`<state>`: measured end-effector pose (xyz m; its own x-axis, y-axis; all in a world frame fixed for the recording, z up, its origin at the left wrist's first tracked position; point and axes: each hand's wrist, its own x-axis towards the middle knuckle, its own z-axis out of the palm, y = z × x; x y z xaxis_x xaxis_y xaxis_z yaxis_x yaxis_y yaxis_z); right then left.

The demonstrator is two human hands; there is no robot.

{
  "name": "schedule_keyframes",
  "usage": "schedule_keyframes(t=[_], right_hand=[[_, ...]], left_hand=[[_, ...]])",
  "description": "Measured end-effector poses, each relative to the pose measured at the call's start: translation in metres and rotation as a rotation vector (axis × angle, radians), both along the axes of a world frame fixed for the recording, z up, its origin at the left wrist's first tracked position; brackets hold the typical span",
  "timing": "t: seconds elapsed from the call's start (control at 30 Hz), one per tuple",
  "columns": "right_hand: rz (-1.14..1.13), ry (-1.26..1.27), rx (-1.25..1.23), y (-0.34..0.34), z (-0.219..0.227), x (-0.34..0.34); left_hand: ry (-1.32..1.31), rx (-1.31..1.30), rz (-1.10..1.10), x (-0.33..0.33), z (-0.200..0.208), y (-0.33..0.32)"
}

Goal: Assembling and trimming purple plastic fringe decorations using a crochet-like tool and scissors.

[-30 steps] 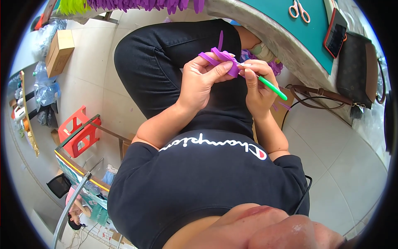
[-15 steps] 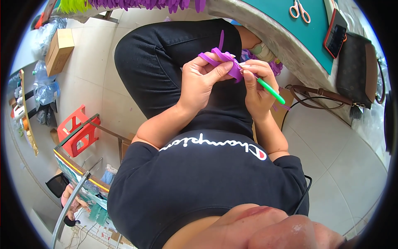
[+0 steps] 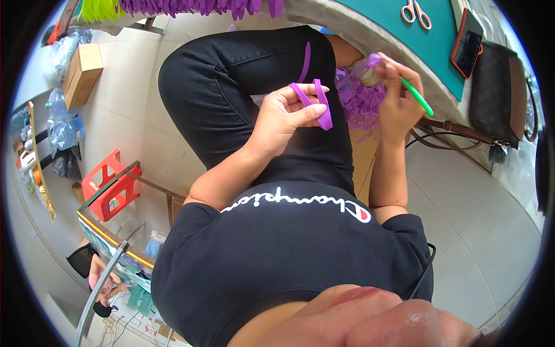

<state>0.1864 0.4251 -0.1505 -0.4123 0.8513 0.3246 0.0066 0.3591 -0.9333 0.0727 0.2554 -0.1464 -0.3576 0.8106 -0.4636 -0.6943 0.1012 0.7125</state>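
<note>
In front of my lap, my left hand (image 3: 284, 115) pinches a flat purple strip (image 3: 325, 120) between thumb and fingers, its ends sticking up past the fingertips. A narrow purple piece (image 3: 307, 61) shows against my black trouser leg; whether it joins the held strip I cannot tell. Off to the right, my right hand (image 3: 400, 101) is closed around a slim tool with a green handle (image 3: 418, 97). Its working end is hidden by the fingers. Blurred purple material (image 3: 373, 60) is at those fingertips, above a heap of purple scraps (image 3: 363, 104).
A green-topped table (image 3: 381, 23) curves along the upper right, bearing scissors (image 3: 416, 14) and a red-edged phone (image 3: 467, 47). A brown bag (image 3: 494, 95) sits beside it. Purple pieces (image 3: 202, 6) hang at the top. A red stool (image 3: 113, 185) and a cardboard box (image 3: 82, 75) stand left.
My right hand has moved away from my left, to the right and slightly up, with the green-handled tool and purple material. My left hand stays nearly in place with the strip.
</note>
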Motion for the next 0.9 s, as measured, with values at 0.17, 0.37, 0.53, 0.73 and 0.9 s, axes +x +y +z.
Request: schedule_keyframes(t=[0.17,0.37,0.53,0.73,0.9], right_hand=[[0.04,-0.426,0.083,0.04,0.02,0.041],[0.183,-0.45,-0.185,0.036,0.039,0.05],[0.602,-0.044,-0.45,-0.01,0.021,0.006],[1.137,-0.252,-0.28,0.005,0.028,-0.011],[0.771,-0.399,0.1,0.077,0.108,-0.038]], left_hand=[[0.054,0.074,-0.003,0.0,0.005,0.001],[0.217,0.215,-0.231,-0.003,0.03,0.002],[0.114,0.324,-0.447,-0.008,0.068,-0.005],[0.098,0.298,-0.533,-0.044,0.119,-0.034],[0.475,0.133,-0.47,-0.112,0.128,-0.068]])
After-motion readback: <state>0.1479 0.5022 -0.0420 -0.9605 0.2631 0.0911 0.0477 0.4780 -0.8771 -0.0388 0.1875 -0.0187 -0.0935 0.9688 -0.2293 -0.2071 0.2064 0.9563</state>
